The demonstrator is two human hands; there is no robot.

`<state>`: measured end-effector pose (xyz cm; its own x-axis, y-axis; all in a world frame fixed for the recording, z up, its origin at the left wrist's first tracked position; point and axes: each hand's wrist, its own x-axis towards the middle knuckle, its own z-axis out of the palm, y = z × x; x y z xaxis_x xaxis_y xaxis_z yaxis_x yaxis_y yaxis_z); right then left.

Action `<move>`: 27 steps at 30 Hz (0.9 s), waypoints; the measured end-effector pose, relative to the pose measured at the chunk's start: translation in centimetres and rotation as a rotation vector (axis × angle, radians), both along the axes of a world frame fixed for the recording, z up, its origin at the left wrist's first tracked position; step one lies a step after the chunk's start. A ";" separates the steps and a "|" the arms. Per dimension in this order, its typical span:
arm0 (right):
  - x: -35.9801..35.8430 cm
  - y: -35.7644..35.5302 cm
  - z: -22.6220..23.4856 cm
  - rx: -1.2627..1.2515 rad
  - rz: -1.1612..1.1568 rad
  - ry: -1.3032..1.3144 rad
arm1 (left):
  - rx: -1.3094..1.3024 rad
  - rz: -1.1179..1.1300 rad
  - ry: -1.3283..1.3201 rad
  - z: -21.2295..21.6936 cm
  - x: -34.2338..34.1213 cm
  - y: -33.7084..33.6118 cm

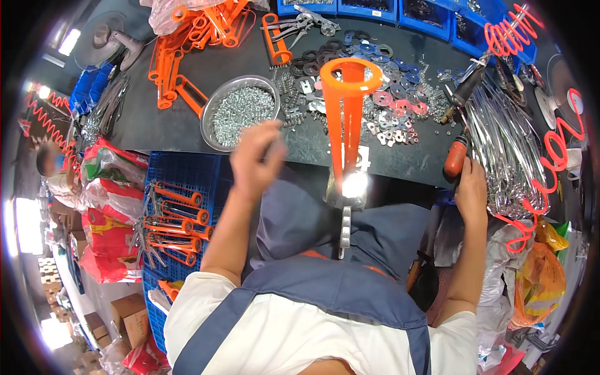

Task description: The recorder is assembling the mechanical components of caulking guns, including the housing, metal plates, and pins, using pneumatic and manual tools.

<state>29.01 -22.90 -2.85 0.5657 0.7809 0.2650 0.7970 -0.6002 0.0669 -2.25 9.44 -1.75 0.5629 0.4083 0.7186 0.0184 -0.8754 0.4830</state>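
An orange caulking-gun frame (pixel 345 119) stands upright on my lap, its metal handle (pixel 345 219) pointing down between my knees. My left hand (pixel 256 159) hovers blurred next to the round metal bowl of small screws (pixel 240 112), fingers curled; whether it pinches anything cannot be told. My right hand (pixel 472 187) grips an orange-handled power screwdriver (pixel 457 156) at the bench's front edge, under a hanging tool with a coiled orange hose (pixel 509 31).
Washers and small metal parts (pixel 375 81) litter the dark bench. Orange frames (pixel 194 44) are piled at the back left. A blue crate (pixel 178 219) with assembled guns sits at my left. Bundled metal rods (pixel 506 150) lie at my right. Blue bins (pixel 400 9) line the back.
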 end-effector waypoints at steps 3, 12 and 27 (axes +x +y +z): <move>1.9 0.3 -0.6 -0.092 0.007 -0.118 | -0.091 0.337 0.326 0.9 -0.2 7.3; 3.7 -0.5 2.9 0.327 -0.117 0.842 | -0.784 0.193 0.281 -1.2 0.4 12.6; -10.3 1.3 9.9 0.988 0.250 2.196 | -1.674 -0.315 -0.359 1.2 -0.7 9.8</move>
<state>18.67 -21.64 7.04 0.3713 0.9159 -0.1527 -0.6697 0.1502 -0.7272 -2.95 19.20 -0.58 0.6813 0.6934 -0.2346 -0.3419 0.5848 0.7356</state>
